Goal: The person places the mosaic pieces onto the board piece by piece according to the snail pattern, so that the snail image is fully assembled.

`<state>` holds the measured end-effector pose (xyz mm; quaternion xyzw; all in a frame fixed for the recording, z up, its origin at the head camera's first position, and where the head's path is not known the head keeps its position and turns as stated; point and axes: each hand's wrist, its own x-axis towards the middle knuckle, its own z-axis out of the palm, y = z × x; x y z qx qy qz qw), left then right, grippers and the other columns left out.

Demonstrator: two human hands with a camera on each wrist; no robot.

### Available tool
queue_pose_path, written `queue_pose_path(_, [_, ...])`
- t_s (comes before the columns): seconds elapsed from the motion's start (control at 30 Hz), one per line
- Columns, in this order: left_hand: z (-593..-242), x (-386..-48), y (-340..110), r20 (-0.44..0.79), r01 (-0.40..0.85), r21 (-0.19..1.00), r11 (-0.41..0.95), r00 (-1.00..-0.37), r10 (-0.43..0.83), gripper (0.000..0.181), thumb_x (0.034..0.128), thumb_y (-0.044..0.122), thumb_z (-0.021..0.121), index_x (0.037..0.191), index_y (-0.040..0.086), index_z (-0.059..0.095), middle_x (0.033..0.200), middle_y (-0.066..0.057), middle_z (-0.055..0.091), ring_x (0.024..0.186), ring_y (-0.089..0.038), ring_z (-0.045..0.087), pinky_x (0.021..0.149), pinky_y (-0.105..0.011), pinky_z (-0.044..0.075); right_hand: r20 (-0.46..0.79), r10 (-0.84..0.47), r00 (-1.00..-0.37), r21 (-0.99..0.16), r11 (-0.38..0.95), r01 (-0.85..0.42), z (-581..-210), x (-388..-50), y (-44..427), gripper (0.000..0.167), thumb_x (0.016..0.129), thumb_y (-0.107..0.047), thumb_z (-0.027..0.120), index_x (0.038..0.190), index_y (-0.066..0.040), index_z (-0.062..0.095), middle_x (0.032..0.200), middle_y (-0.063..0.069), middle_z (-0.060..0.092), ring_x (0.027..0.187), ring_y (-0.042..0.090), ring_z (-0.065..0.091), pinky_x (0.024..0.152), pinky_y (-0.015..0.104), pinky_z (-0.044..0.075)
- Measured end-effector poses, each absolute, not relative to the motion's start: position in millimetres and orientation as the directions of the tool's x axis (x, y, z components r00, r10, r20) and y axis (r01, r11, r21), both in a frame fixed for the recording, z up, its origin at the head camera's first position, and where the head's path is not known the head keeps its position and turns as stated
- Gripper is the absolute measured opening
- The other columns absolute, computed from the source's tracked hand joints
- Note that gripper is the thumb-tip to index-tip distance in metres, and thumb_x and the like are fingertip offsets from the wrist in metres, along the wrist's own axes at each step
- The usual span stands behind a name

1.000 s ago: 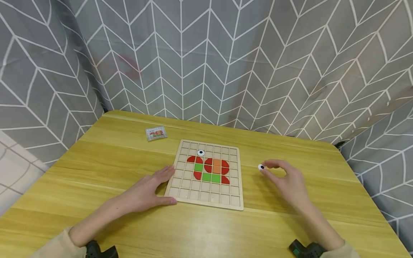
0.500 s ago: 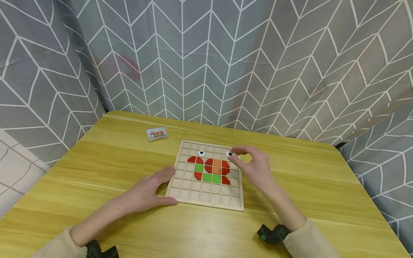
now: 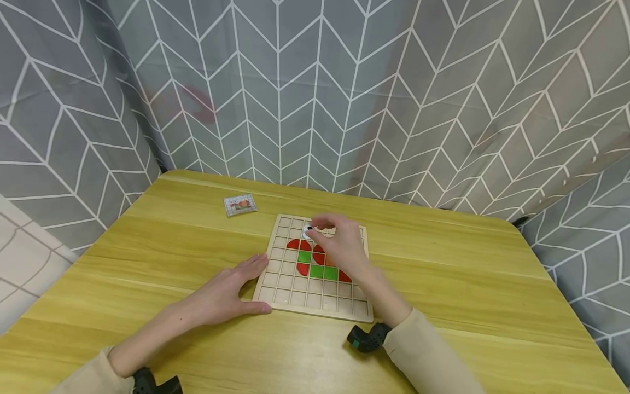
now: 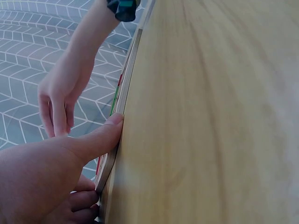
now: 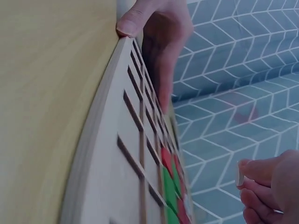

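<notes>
My right hand [image 3: 342, 246] pinches a small white round tile with a black dot, like an eye [image 5: 240, 173], between thumb and fingertips over the upper part of a wooden grid board [image 3: 290, 295]. In the head view it overlaps a similar eye tile lying on the board, partly covered. My left hand [image 3: 219, 295] lies by the board's left side, fingers touching that edge and thumb [image 4: 105, 135] at the near left corner. Red curved tiles [image 3: 303, 244] and green square tiles [image 3: 323, 272] sit in the grid; my right hand hides most of the orange part.
A small picture card [image 3: 240, 205] with a similar coloured pattern on a grid lies behind the board to the left. The wooden table [image 3: 467, 262] ends at a grey patterned curtain [image 3: 275, 98]. Black devices [image 3: 369, 337] are worn on the wrists.
My right hand has carried the eye tile from the right of the board leftward, across its upper right, to above the other eye tile. The left hand and board have stayed in place.
</notes>
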<state>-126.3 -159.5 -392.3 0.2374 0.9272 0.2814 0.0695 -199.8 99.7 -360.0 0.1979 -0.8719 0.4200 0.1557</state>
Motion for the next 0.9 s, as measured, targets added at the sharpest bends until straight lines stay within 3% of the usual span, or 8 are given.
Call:
queue_pose_path(0.33, [-392.6,-126.8,-155.7,-0.005,0.395,0.569,0.721,-0.875,0.484,0.1,0.0804,0.063,0.073,0.153,0.004,0.038,0.161,-0.017,0.033,0.146,-0.038,0.034,0.113,-0.057,0.036,0.417,-0.293,-0.861,-0.594,0.63,-0.501,-388.1,-219.8,77.0,0.021,0.086,-0.012,0.079,0.104,-0.003,0.074,0.095,0.008,0.075,0.089,0.022,0.07,0.077,0.037,0.056])
queue_pose_path(0.9, [-389.9,-124.9,-159.3,0.003,0.397,0.57,0.719,-0.876,0.482,0.099,0.0811,0.061,0.073,0.153,0.002,0.038,0.16,-0.018,0.034,0.146,-0.039,0.034,0.112,-0.058,0.036,0.441,-0.349,-0.827,-0.511,0.66,-0.551,-400.0,-226.2,69.4,0.015,0.09,-0.009,0.075,0.104,-0.006,0.075,0.097,0.008,0.075,0.09,0.024,0.066,0.077,0.037,0.054])
